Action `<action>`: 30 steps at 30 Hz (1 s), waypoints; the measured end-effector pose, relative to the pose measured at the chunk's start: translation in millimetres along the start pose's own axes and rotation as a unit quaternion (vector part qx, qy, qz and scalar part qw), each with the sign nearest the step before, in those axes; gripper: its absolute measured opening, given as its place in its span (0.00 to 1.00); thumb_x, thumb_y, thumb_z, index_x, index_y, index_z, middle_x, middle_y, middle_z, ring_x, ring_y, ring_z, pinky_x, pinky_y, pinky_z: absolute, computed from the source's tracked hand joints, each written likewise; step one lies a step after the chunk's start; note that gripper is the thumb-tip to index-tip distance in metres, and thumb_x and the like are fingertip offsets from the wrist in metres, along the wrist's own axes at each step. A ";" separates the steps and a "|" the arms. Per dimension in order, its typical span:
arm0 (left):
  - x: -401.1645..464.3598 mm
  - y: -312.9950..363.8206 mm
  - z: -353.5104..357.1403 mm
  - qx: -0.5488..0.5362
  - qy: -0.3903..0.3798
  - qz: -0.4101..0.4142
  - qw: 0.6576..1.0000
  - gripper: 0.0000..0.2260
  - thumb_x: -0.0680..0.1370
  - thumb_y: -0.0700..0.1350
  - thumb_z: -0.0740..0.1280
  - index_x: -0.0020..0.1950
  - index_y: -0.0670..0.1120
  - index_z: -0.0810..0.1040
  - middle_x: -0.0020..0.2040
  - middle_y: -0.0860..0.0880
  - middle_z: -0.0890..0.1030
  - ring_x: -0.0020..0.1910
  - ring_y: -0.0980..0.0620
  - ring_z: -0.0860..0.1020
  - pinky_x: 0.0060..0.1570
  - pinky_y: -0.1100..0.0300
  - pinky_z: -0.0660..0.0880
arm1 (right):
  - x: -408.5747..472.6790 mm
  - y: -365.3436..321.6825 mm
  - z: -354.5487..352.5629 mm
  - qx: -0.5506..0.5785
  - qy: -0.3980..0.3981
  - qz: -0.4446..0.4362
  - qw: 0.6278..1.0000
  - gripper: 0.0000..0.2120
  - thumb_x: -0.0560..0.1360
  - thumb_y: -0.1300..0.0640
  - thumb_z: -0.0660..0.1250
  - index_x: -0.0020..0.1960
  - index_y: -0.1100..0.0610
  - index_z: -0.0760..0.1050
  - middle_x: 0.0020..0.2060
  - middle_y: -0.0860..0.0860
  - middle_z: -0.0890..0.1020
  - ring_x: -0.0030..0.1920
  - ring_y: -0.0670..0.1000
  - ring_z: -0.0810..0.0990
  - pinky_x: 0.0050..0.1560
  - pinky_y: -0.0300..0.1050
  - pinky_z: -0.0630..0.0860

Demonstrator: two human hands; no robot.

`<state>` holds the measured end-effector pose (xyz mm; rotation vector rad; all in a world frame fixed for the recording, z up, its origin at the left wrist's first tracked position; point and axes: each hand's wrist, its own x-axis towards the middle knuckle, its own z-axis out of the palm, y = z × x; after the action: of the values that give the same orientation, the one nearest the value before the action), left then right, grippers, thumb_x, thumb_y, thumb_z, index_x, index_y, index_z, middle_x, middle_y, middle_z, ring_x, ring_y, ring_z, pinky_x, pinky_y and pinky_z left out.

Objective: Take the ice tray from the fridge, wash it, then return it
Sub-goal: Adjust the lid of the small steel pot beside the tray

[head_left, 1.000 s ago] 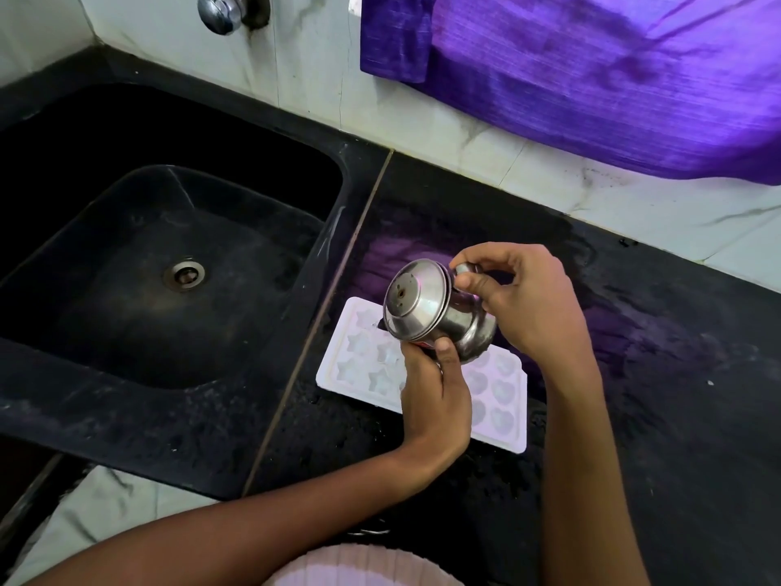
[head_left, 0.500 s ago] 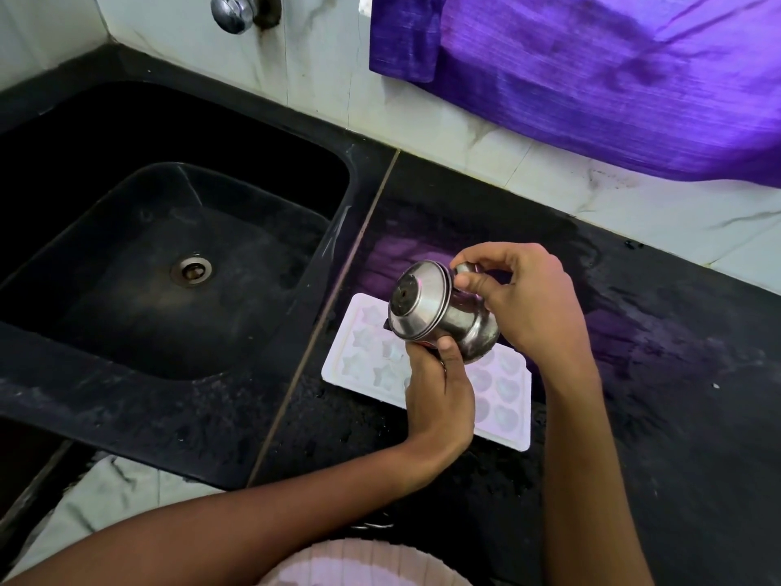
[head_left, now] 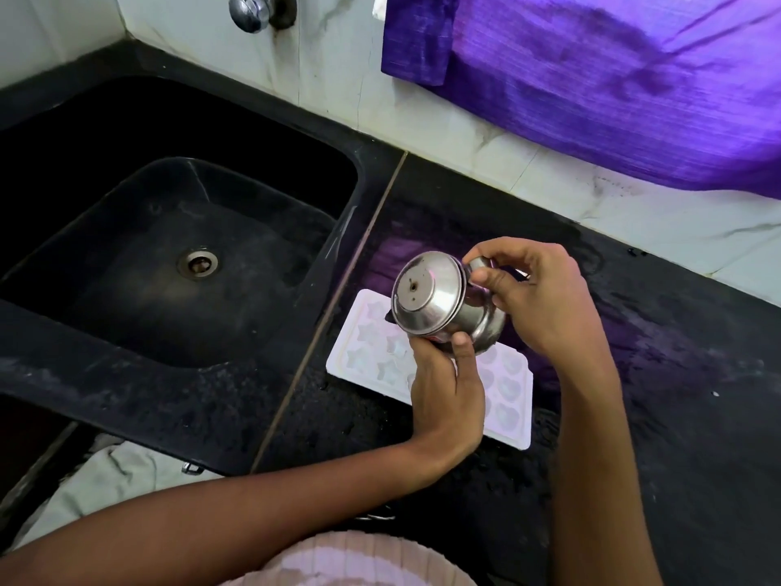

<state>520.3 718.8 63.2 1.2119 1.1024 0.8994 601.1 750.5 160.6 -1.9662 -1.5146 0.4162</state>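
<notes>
**Steel pot tipped over the ice tray, both hands on it**

The ice tray (head_left: pixel 427 367) lies flat on the black counter (head_left: pixel 676 395) in the middle of the frame, just right of the seam that runs beside the sink (head_left: pixel 139 264). It is out of the fridge, and I cannot see any ice or water in its star and heart cups. Over it the person holds a small steel pot (head_left: pixel 439 304), tipped on its side with the base turned toward the sink. The left hand (head_left: pixel 448 384) comes up from below, thumb and fingers curled round the pot's lower rim. The right hand (head_left: pixel 536 296) pinches a knob or handle on the pot's far side between thumb and forefinger, the other fingers loosely curled behind.

My guess is this belongs to the washing step, or to refilling: the pot may be meant to pour over the tray, though no water shows. The next move calls for a steady tilt with the mouth kept above the cups, or else the pot set aside and the tray carried left into the sink.

A chrome tap (head_left: pixel 251 8) sits at the top edge, above the sink's back corner. A purple cloth (head_left: pixel 613 78) hangs down the tiled wall in the upper right. The pot and both hands cover much of the tray's middle.
</notes>
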 end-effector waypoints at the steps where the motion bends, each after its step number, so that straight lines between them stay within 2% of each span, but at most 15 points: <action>1: -0.9 -1.2 0.4 0.004 0.007 0.004 1.000 0.29 0.77 0.61 0.50 0.75 0.49 0.54 0.69 0.56 0.71 0.59 0.58 0.73 0.58 0.60 0.69 | -0.5 -0.1 0.0 0.009 -0.006 -0.006 1.000 0.08 0.74 0.60 0.68 0.42 0.47 0.80 0.37 0.42 0.81 0.38 0.42 0.78 0.41 0.39 0.72; 4: -3.6 -3.2 0.0 0.004 0.018 0.006 1.000 0.30 0.78 0.60 0.51 0.75 0.48 0.51 0.70 0.54 0.70 0.60 0.57 0.73 0.58 0.59 0.68 | -2.6 -2.1 1.1 0.020 -0.023 -0.021 0.999 0.09 0.75 0.61 0.67 0.43 0.47 0.80 0.36 0.41 0.81 0.40 0.41 0.79 0.42 0.41 0.74; 7: -5.7 -5.3 -0.3 -0.005 0.027 0.003 1.000 0.30 0.78 0.59 0.52 0.75 0.47 0.49 0.70 0.53 0.70 0.62 0.56 0.72 0.60 0.58 0.69 | -4.2 -4.4 3.9 0.012 -0.034 -0.034 0.999 0.09 0.75 0.61 0.67 0.43 0.47 0.80 0.36 0.41 0.81 0.38 0.40 0.78 0.41 0.40 0.72; 12: -11.1 -13.4 0.5 -0.008 0.028 -0.018 0.999 0.36 0.72 0.66 0.48 0.74 0.46 0.51 0.70 0.51 0.69 0.65 0.52 0.71 0.62 0.56 0.68 | -6.9 -8.0 8.7 -0.038 -0.054 -0.045 0.997 0.11 0.75 0.59 0.67 0.41 0.43 0.77 0.36 0.38 0.79 0.37 0.34 0.77 0.37 0.29 0.68; 14: -12.3 -15.0 -0.3 -0.008 0.021 -0.032 0.999 0.33 0.74 0.64 0.49 0.73 0.45 0.52 0.70 0.50 0.70 0.65 0.51 0.71 0.61 0.57 0.68 | -8.1 -9.7 10.1 -0.060 -0.060 -0.044 0.995 0.12 0.75 0.59 0.67 0.40 0.42 0.76 0.37 0.37 0.79 0.38 0.35 0.76 0.36 0.28 0.67; 18: -13.9 -13.4 -1.9 -0.004 0.020 -0.058 0.998 0.23 0.82 0.55 0.51 0.72 0.45 0.54 0.69 0.49 0.71 0.65 0.48 0.71 0.56 0.59 0.66 | -10.1 -10.5 9.2 -0.062 -0.059 -0.042 0.995 0.12 0.74 0.59 0.67 0.41 0.42 0.77 0.37 0.38 0.79 0.39 0.37 0.77 0.37 0.32 0.67; 30: -15.5 -12.9 -2.0 0.007 0.008 -0.053 0.999 0.23 0.82 0.54 0.51 0.73 0.45 0.53 0.70 0.49 0.70 0.65 0.48 0.71 0.61 0.56 0.67 | -11.5 -6.5 8.2 -0.058 -0.056 -0.048 0.996 0.11 0.75 0.58 0.67 0.42 0.41 0.76 0.40 0.39 0.79 0.43 0.39 0.76 0.41 0.34 0.68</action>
<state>514.0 702.5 52.9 1.1482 1.1759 0.8231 588.0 742.9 157.1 -1.9767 -1.7308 0.4125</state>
